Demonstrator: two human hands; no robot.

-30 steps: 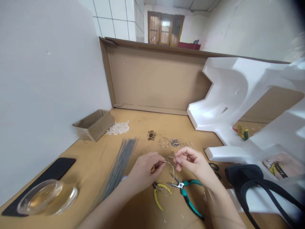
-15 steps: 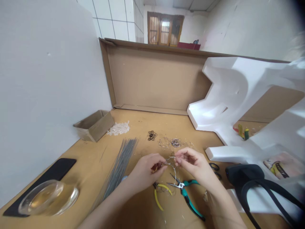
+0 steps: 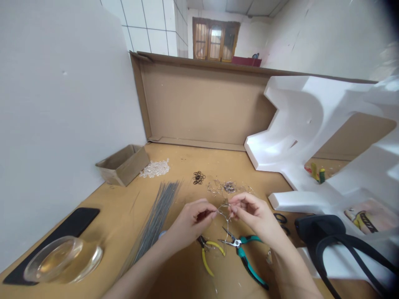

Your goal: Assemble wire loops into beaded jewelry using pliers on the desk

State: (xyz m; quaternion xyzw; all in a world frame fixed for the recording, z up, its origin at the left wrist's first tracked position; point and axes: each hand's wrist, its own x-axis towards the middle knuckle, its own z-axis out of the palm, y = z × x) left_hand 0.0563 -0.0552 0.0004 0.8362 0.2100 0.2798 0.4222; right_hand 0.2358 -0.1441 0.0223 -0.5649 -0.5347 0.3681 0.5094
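My left hand [image 3: 199, 218] pinches a thin, curved silvery wire [image 3: 227, 223] between thumb and fingertips. Opposite it, my right hand [image 3: 249, 211] has its fingertips closed on the same bent wire, a little higher. The wire loops between both hands and hangs down over the pliers. Below lie teal-handled pliers [image 3: 246, 257] with jaws pointing left, and yellow-handled cutters [image 3: 205, 257] whose head is partly behind my left hand. Just beyond my hands sit a tangle of bent wire pieces [image 3: 230, 187] and a small pile of black rings [image 3: 198, 177].
A bundle of straight grey wires [image 3: 156, 220] lies left of my hands. Behind it are clear beads [image 3: 156, 168] and a small cardboard box [image 3: 124, 164]. A glass bowl [image 3: 62, 259] overlaps a black phone-like slab [image 3: 77, 224]. White foam packing [image 3: 293, 120] and black straps [image 3: 336, 238] occupy the right.
My left hand's fingers have straightened and shifted slightly along the wire. The wire's hanging end has swung a little left and down. My right hand has barely moved.
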